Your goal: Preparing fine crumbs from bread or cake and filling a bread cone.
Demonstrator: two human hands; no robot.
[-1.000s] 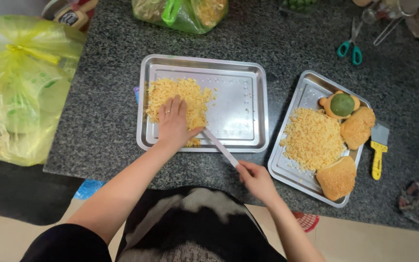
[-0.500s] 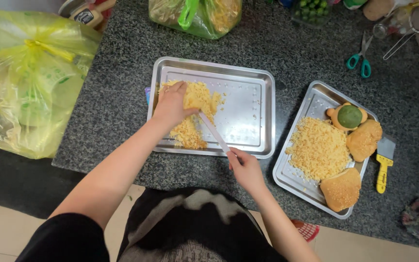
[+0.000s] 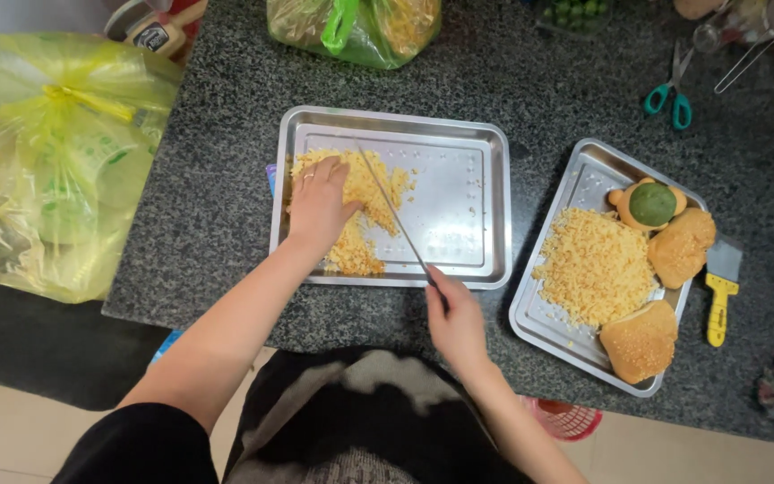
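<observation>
A steel tray (image 3: 459,193) sits on the dark granite counter (image 3: 217,224) and holds a heap of yellow crumbs (image 3: 365,184) in its left half. My left hand (image 3: 320,204) lies flat on that heap, fingers pointing away from me. My right hand (image 3: 454,314) grips the handle of a long knife (image 3: 391,211) at the tray's near edge. The blade runs diagonally up and left across the crumbs, just right of my left hand.
A second steel tray (image 3: 539,318) at right holds more crumbs (image 3: 595,264), two buns (image 3: 642,341) and a green-topped bun (image 3: 651,203). A yellow-handled scraper (image 3: 720,291) lies beside it. Green scissors (image 3: 671,94) lie at the back; yellow bags (image 3: 47,152) stand left.
The view has shifted. My left hand stays on the crumb heap. The knife blade has swung up and now reaches farther across the crumbs toward the tray's far side.
</observation>
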